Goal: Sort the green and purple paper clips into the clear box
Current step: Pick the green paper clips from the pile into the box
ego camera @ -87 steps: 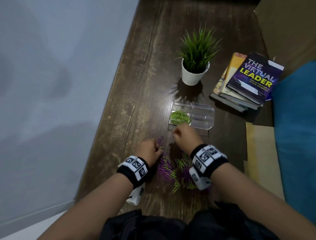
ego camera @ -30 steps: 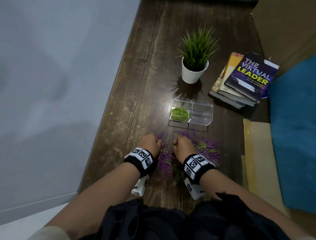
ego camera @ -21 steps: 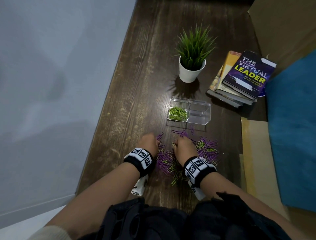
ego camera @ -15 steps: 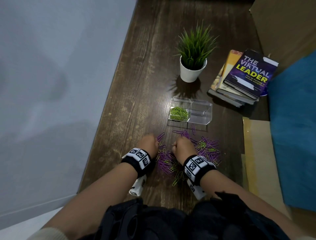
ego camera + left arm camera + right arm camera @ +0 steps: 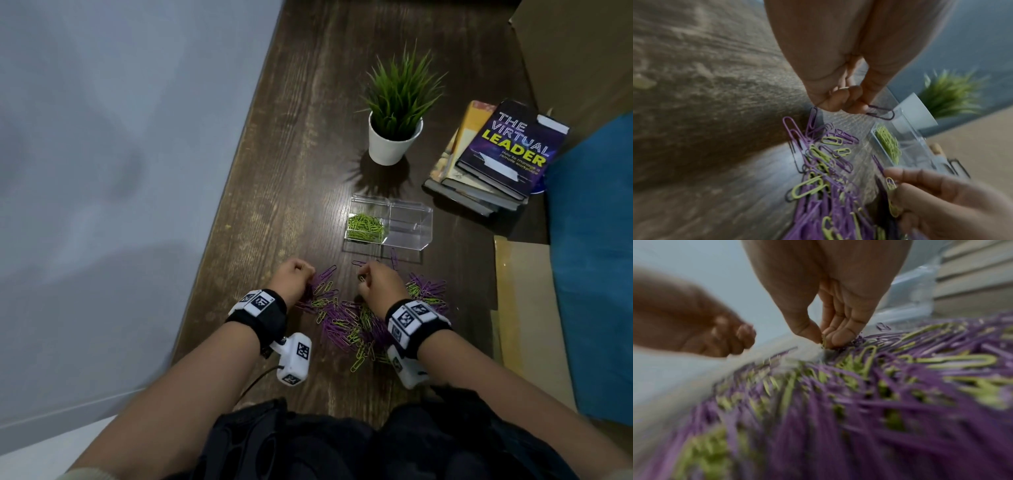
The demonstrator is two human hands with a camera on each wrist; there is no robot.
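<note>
I see the mixed pile of paper clips [image 5: 346,325] on the table [image 5: 308,137], between and under my two hands. My left hand [image 5: 294,279] pinches a purple clip [image 5: 880,112] and my right hand [image 5: 380,284] pinches a green clip [image 5: 892,196]. The clear box [image 5: 407,226] stands just beyond the right hand, with green clips in its left compartment.

- loose clips [image 5: 346,325] heaped on table [image 5: 301,144], near edge
- box [image 5: 388,222] just beyond heap, clips in its left compartment
- plant [image 5: 395,113] behind box
- books [image 5: 493,154] far right
</note>
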